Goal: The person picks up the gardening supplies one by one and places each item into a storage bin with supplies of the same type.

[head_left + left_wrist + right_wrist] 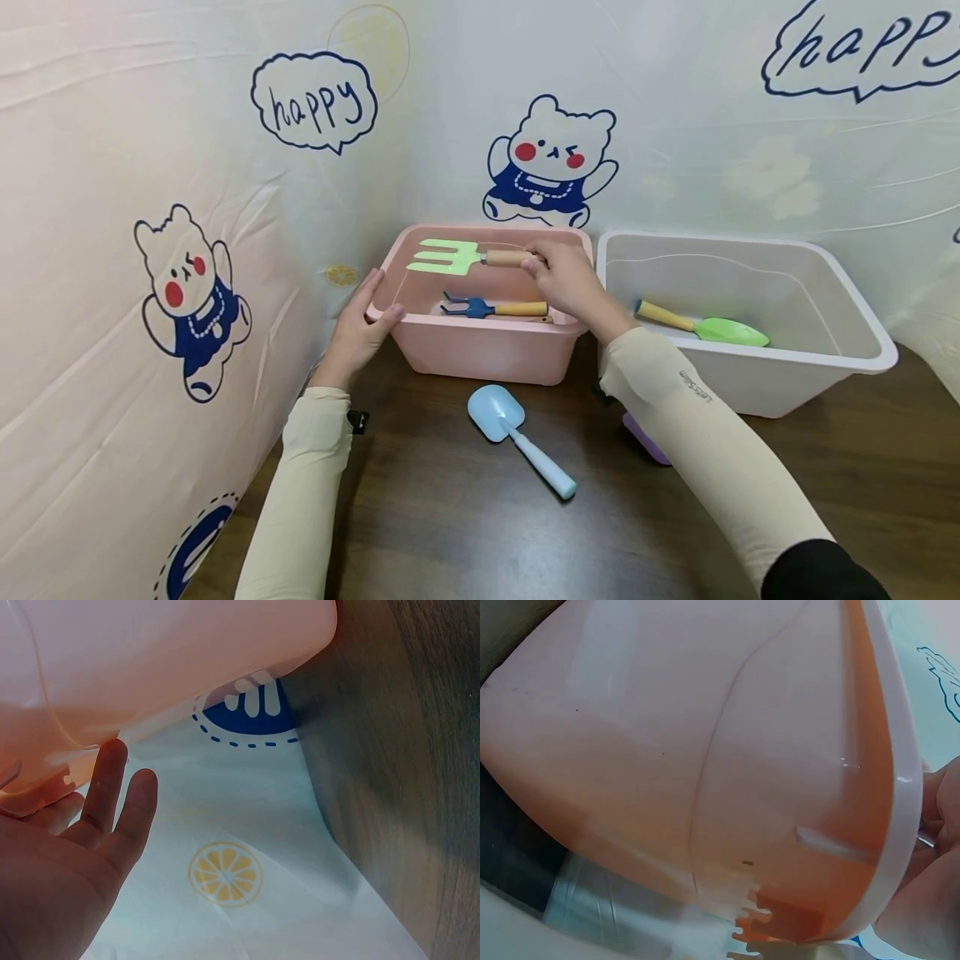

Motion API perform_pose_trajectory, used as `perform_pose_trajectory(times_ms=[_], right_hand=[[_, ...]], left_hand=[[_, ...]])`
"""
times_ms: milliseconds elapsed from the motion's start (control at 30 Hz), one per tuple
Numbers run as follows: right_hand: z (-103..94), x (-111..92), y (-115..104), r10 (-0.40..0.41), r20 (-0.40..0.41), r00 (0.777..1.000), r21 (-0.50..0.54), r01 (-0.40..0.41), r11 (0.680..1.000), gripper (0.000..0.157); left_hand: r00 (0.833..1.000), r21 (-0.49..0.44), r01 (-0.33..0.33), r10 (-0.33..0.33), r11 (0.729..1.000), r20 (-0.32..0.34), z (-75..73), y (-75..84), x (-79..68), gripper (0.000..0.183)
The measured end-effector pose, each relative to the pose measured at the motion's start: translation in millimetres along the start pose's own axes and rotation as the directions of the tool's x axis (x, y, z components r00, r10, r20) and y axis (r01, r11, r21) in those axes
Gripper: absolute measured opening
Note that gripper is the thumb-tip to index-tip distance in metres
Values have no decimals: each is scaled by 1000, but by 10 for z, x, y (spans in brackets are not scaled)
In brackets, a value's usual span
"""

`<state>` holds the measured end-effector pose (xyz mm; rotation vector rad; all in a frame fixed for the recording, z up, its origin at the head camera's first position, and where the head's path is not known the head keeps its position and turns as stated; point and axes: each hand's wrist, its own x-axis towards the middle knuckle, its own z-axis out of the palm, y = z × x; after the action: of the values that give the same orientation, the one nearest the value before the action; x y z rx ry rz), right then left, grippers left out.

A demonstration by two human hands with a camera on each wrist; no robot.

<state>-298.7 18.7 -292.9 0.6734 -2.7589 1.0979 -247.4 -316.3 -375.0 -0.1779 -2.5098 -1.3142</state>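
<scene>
Pink bin point(480, 354) is the reference; it sits on a dark brown wood-grain table point(420, 517), with soft glare on the tabletop in front of it.

Right hand point(562, 279): fingers curled round the wooden handle of a green hand fork point(450, 257). Fork is over the pink bin's mouth, roughly level, tines toward the bin's left side. Can't tell if it touches the bin.

Left hand point(358, 329): at the pink bin's front-left corner, thumb at the rim, fingers fairly straight and spread along the outer side. Touches the bin, no wrap.

Inside the pink bin: blue claw cultivator point(477, 308) with yellow handle, prongs toward the bin's left.

In front of the pink bin: light-blue trowel point(534, 455) flat on the table, blade toward the bin, handle angled away to the right. Purple item point(645, 439) in front and right of the bin, mostly hidden by the right forearm; can't tell what it is.

Right of the pink bin, just beside it: larger off-white bin point(750, 382) holding a green trowel point(723, 330) with yellow handle.

Behind and left of the pink bin: pale, creased backdrop sheet point(435, 100). Prints: winking bear point(551, 158) behind the bin, second bear point(197, 300) to its left, "happy" bubble point(313, 102) above left, lemon slice point(342, 275) beside the left rim.

Both forearms wear cream sleeves point(300, 492).
</scene>
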Motion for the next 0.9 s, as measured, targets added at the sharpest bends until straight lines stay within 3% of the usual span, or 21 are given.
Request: perform_pose_trajectory(times_ms=[533, 900], right_hand=[[116, 69, 25, 29, 7, 1000, -102, -28, 994, 30], [171, 92, 51, -14, 10, 1000, -192, 16, 981, 28]], left_hand=[[1000, -12, -2, 2, 1000, 5, 1, -4, 3, 79], [1000, 6, -4, 4, 1000, -4, -4, 21, -8, 79]])
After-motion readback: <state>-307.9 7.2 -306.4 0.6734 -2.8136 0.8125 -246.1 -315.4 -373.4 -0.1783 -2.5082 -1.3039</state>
